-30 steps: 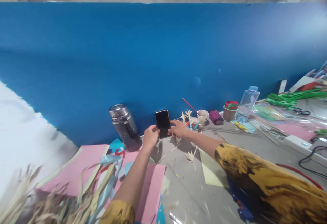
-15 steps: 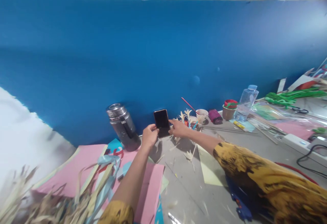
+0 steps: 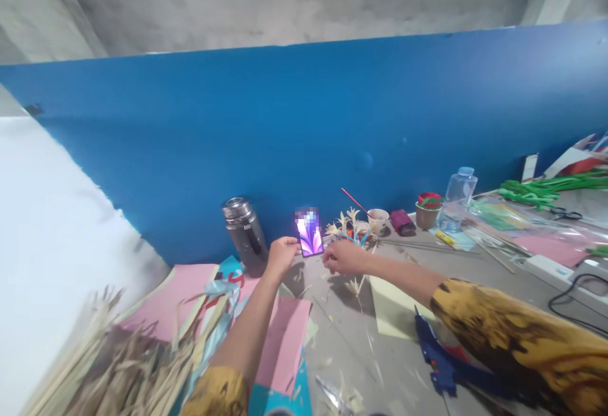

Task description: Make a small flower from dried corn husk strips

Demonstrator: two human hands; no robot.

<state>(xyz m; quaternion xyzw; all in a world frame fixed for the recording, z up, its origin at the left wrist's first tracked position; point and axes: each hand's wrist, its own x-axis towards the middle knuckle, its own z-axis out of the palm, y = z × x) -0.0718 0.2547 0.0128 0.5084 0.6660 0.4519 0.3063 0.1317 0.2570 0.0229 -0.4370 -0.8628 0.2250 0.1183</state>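
Observation:
A smartphone [image 3: 311, 239] with a lit purple screen stands upright, leaning at the foot of the blue wall. My left hand [image 3: 284, 256] is closed on its left edge. Just right of its lower corner is my right hand [image 3: 342, 258], apart from it and holding nothing, its fingers loosely bent. Pale dried-husk flowers [image 3: 350, 221] stand behind the right hand, and another pale flower [image 3: 354, 285] lies below it. A dark metal thermos [image 3: 246, 237] stands left of the phone.
Pink paper sheets [image 3: 285, 334] and dried husks [image 3: 137, 365] lie at the left. A blue glue gun [image 3: 441, 365] lies partly under my right forearm. Along the wall stand a paper cup [image 3: 379, 221], a small pot [image 3: 427, 215] and a clear bottle [image 3: 456, 201]. A power strip [image 3: 565, 280] is at right.
The phone's screen has gone from black to lit. My right hand has drawn away from the phone's right edge. The view has tilted up a little, showing more grey wall.

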